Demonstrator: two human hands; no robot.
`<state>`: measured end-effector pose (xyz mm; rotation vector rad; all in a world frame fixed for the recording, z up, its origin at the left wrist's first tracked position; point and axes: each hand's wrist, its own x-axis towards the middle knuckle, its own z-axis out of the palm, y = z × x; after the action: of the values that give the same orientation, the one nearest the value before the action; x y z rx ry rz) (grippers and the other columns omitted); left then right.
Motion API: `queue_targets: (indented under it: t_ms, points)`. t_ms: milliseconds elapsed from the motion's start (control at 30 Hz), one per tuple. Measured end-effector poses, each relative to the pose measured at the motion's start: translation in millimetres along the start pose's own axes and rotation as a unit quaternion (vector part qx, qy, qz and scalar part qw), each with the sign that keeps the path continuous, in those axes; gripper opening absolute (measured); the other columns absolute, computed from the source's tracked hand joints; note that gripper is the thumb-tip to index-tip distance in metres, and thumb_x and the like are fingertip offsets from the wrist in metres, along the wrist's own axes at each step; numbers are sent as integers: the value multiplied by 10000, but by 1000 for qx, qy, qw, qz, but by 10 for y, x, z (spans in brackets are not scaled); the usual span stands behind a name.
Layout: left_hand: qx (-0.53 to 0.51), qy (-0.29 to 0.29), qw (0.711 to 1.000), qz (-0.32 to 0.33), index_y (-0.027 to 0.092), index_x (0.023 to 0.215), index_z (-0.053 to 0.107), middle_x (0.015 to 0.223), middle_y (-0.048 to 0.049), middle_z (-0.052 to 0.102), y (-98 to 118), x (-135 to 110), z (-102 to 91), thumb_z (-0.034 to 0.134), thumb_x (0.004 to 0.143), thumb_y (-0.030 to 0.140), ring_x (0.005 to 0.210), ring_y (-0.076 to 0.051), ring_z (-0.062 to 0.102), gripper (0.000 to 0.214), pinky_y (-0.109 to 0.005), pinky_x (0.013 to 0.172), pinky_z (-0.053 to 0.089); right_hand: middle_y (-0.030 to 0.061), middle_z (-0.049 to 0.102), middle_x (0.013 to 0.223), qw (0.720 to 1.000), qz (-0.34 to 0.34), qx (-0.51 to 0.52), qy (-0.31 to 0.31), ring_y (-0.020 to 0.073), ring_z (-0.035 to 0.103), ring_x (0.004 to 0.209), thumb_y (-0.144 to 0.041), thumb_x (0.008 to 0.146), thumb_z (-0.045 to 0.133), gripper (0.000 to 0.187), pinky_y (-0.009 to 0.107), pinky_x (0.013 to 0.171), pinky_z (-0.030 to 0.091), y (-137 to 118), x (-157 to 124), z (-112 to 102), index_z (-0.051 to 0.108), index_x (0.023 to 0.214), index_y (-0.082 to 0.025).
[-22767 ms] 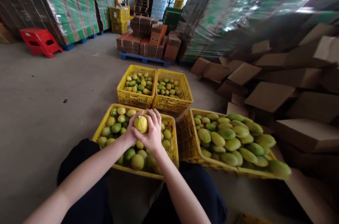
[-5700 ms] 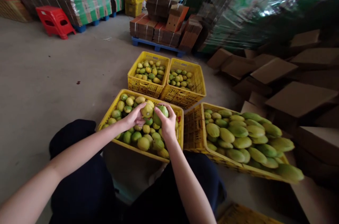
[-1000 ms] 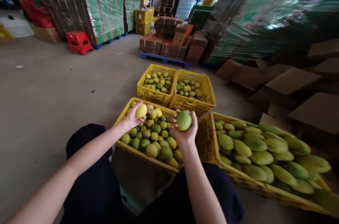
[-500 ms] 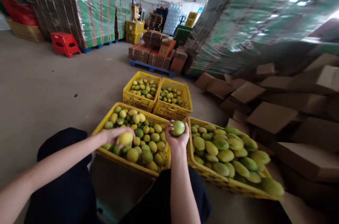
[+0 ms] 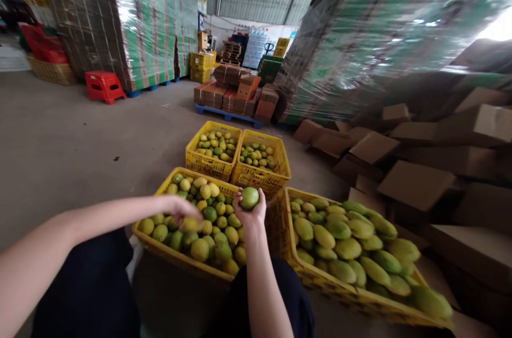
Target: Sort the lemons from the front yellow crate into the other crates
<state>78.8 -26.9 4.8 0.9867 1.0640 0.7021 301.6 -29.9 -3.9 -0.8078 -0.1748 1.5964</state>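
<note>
My right hand [image 5: 252, 215] is wrapped from below around a smooth, round green fruit [image 5: 250, 198], held above the right side of the near left yellow crate [image 5: 172, 259]. My left hand [image 5: 182, 209] is over the left part of that crate, its fingers smeared by motion. A blurred yellow fruit [image 5: 191, 224] lies just under those fingers; whether they grip it, I cannot tell. Several green and yellow fruits fill the crate around it. To the right, a second yellow crate [image 5: 288, 231] bears longer-looking green-yellow fruits [image 5: 348, 248], heaped near its rim.
Two smaller yellow crates [image 5: 212, 167] of similar fruit stand behind. Loose cardboard boxes [image 5: 416, 180] are piled at right. Flattened cartons lie on a blue pallet [image 5: 228, 115] farther back. A red stool [image 5: 104, 86] and wrapped stacks [image 5: 152, 23] stand beyond.
My right hand has shifted left with the green fruit. My left hand has moved slightly, and the yellow fruit under it now sits lower. The view has tilted up a little.
</note>
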Motion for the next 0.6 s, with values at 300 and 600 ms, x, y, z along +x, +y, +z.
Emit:
queue_targets:
  t_ms: [300, 600]
  points:
    - [33, 241, 966, 83, 204, 986, 598, 887, -30, 669, 1299, 832, -620, 581, 924, 310, 534, -82, 606, 123, -193, 582, 488, 17, 667, 733, 1000, 16, 13, 14, 177, 632, 575, -554, 672, 707, 344, 314, 416, 556, 19, 13, -62, 564, 824, -280]
    - [311, 156, 935, 67, 215, 581, 513, 517, 23, 486, -455, 313, -627, 675, 750, 200, 610, -212, 628, 235, -282, 617, 449, 17, 702, 722, 1000, 14, -6, -1, 190, 701, 614, -489, 752, 745, 308, 290, 465, 569, 105, 18, -32, 576, 823, -241]
